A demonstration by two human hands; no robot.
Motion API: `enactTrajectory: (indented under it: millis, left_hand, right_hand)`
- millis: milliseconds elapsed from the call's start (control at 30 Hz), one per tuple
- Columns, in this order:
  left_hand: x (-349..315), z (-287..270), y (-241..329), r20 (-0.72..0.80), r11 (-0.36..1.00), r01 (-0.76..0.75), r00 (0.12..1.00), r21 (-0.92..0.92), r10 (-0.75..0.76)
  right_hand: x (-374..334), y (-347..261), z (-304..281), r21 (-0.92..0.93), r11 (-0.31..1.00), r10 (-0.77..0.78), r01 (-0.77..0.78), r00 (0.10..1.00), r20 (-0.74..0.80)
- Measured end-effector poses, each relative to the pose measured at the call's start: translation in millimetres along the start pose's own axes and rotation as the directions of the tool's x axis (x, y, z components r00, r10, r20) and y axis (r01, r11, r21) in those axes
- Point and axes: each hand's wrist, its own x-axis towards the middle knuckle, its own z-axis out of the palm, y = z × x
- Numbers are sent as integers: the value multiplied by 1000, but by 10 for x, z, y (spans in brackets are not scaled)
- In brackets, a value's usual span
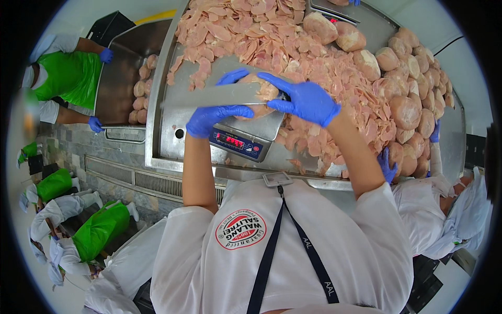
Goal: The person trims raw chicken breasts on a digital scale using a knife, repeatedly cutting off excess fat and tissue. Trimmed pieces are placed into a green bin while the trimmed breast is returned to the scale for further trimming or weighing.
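A round pink ham sits over the steel plate of a digital scale with a lit red display. My left hand, in a blue glove, is closed around the ham's left side, with its fingers partly behind the blade. In my blue-gloved right hand is the dark handle of a knife; its wide blade is smeared by motion and points left across the ham. Thin pink meat slices lie heaped behind and right of the scale.
Whole round hams are piled at the right, near another person's gloved hand. A steel bin with several hams stands left, beside a person in a green apron. The steel table has a raised rim. Another scale stands at the back.
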Motion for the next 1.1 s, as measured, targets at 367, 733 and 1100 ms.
enactTrajectory:
  millis: [367, 733, 1100]
  left_hand:
    - [-1, 135, -90, 11, 898, -237, 968, 370, 251]
    - [-60, 110, -197, -89, 977, -103, 992, -186, 88]
    - [35, 411, -297, -292, 967, -114, 940, 226, 179]
  right_hand:
    - [-306, -174, -244, -181, 975, 157, -127, 975, 160]
    - [47, -208, 1, -84, 981, 180, -174, 981, 69]
    - [-144, -192, -279, -38, 977, 214, -211, 948, 236]
